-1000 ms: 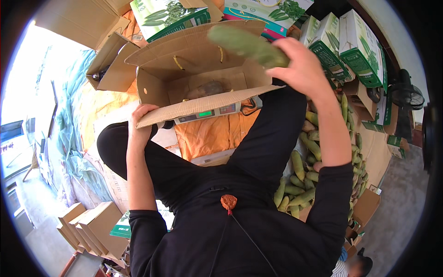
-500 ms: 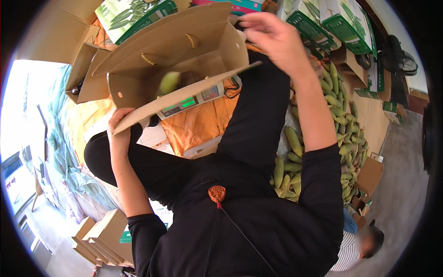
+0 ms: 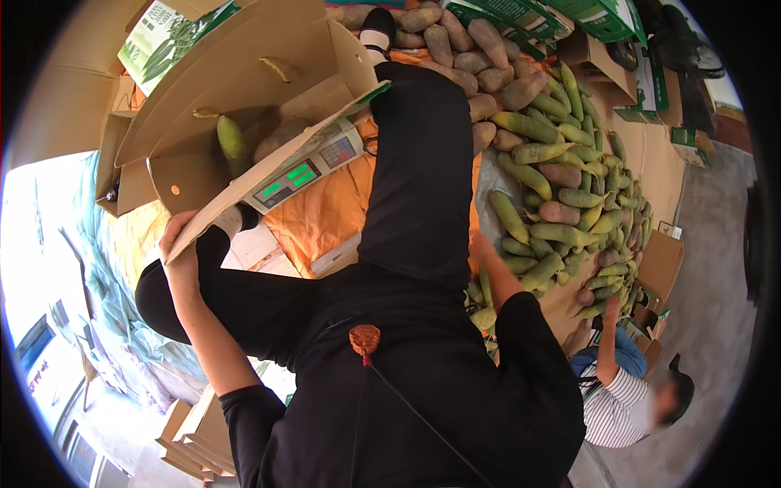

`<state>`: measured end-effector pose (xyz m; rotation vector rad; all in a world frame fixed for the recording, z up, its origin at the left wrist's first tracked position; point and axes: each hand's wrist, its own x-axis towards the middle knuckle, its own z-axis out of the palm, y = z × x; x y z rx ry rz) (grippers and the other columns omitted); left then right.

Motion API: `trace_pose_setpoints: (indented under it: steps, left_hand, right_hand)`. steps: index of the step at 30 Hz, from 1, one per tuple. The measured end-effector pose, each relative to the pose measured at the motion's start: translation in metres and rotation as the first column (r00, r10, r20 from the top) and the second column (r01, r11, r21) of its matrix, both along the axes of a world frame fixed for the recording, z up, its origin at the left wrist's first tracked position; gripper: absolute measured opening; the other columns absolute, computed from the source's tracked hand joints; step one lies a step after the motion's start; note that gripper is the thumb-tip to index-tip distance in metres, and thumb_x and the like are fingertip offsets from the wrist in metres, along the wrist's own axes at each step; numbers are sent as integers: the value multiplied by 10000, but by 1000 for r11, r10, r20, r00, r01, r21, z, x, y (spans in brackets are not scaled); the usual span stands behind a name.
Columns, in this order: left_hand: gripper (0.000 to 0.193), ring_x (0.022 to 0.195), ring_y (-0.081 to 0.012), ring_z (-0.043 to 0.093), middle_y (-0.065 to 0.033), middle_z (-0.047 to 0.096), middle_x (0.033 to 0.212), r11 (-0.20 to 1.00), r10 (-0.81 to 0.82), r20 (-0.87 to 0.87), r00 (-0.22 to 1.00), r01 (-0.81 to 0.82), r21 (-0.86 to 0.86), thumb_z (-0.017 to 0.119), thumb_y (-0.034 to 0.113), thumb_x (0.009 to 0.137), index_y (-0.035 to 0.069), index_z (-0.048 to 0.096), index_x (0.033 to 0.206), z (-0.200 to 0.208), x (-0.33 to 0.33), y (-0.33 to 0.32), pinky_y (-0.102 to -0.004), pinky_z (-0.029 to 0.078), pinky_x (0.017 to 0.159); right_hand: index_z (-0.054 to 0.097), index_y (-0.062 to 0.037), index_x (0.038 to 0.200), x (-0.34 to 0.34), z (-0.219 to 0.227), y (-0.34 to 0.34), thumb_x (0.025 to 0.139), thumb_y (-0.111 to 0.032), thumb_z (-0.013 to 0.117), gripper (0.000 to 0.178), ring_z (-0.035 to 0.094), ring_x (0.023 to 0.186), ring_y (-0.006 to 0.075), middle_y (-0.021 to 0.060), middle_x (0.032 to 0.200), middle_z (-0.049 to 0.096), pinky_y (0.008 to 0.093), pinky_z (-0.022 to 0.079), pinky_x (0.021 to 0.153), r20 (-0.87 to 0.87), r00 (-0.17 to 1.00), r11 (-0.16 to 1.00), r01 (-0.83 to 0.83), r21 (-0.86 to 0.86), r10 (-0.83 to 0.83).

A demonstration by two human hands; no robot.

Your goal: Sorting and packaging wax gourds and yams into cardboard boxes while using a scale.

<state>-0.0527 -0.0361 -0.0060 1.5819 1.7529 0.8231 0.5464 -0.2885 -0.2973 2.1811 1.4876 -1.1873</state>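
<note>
My left hand [image 3: 181, 237] is closed round the near flap of a brown cardboard box [image 3: 232, 69], which stands tilted open before me. Inside lie a green radish [image 3: 232, 140] and a reddish-brown root [image 3: 277, 138], partly hidden by the flap. A digital scale [image 3: 303, 172] with a lit green display shows beneath the near side of the box. By my right thigh, my right hand [image 3: 482, 248] reaches down at the near edge of a heap of green radishes [image 3: 561, 233]. It is blurred and its fingers are partly hidden.
Several reddish-brown roots [image 3: 488, 45] lie beyond my right leg. Green-and-white cartons [image 3: 598, 18] stand at the far right. Orange sheeting [image 3: 313, 232] lies between my legs. Another person in a striped shirt [image 3: 614, 411] reaches toward the heap from the lower right.
My right hand has moved from the box's far right corner down to the radish heap. The view has shifted right, and the green radish in the box now lies still. My left hand still grips the flap.
</note>
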Motion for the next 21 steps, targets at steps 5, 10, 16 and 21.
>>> trace_pose_setpoints:
  steps: [5, 10, 16, 21]
  left_hand:
    - [194, 853, -154, 594, -61, 641, 900, 999, 31, -33, 999, -30, 12, 570, -114, 786, -15, 654, 931, 5, -13, -6, -255, 459, 804]
    - [188, 847, -153, 593, -61, 641, 895, 999, 48, -37, 998, -48, -15, 578, -104, 780, -7, 658, 919, 6, -13, -7, -257, 457, 801]
    - [182, 826, -182, 612, -86, 647, 868, 998, 55, -115, 992, -51, 35, 586, -99, 755, -12, 662, 895, 14, -9, -10, -271, 465, 790]
    - [190, 832, -198, 621, -98, 652, 889, 998, 14, -147, 989, -5, 61, 593, -95, 746, -16, 665, 903, 23, -4, -5, -273, 470, 787]
  right_hand:
    - [566, -22, 1136, -87, 50, -33, 783, -292, 678, 458, 579, 1045, 380, 229, 1099, 615, 436, 470, 858, 0, 994, 990, 111, -92, -112]
    - [560, -22, 1145, -104, 69, -70, 785, -288, 674, 462, 577, 1049, 382, 230, 1101, 614, 435, 469, 859, -69, 972, 971, 216, -99, -223]
    - [553, -21, 1155, -142, 118, -22, 788, -284, 669, 466, 574, 1053, 385, 231, 1104, 612, 434, 467, 861, -169, 938, 952, 289, -100, -303]
    - [548, -21, 1164, -122, 91, -33, 790, -280, 665, 470, 571, 1056, 388, 231, 1106, 611, 433, 466, 863, -265, 892, 930, 353, -97, -366]
